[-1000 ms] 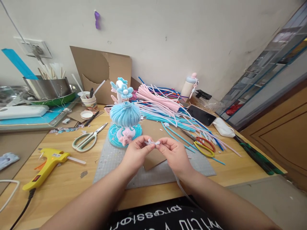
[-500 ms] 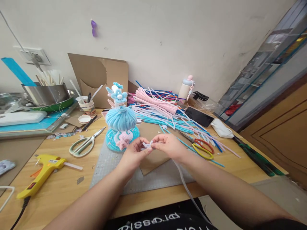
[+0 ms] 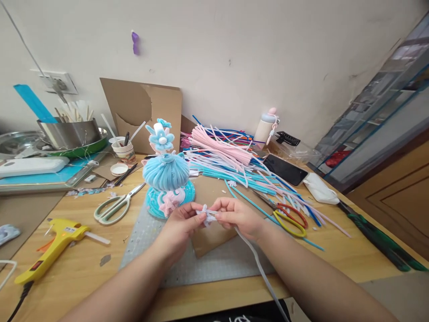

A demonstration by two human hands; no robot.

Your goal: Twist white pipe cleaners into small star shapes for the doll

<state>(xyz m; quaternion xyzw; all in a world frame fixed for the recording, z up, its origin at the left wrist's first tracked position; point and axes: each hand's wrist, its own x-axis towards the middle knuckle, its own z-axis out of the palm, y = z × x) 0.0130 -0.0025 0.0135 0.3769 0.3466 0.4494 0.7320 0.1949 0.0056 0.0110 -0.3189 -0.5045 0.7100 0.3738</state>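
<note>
Both hands meet over the mat, pinching a pale lavender-white pipe cleaner (image 3: 209, 215) bent into a small looped shape. My left hand (image 3: 182, 223) is closed on the looped end, thumb on top. My right hand (image 3: 239, 218) grips the strand just to the right, and its long tail hangs from under that hand towards my lap. Just behind my left hand stands a blue and pink pipe-cleaner ornament (image 3: 166, 172) with a pleated dome, a flower on top and a pink star at its round base. Under my hands lies a piece of cardboard (image 3: 211, 243) on a grey cutting mat (image 3: 181, 270).
A yellow glue gun (image 3: 53, 246) and white-handled scissors (image 3: 115, 206) lie left. Right are red-and-yellow scissors (image 3: 291, 219), a phone (image 3: 284, 169) and green-black pliers (image 3: 372, 235). Behind, pipe cleaners (image 3: 221, 150) are heaped near a bottle (image 3: 265, 127).
My hands have drawn slightly apart, showing more of the bent pipe cleaner between them. The view has shifted a little; the ornament appears turned or tilted slightly.
</note>
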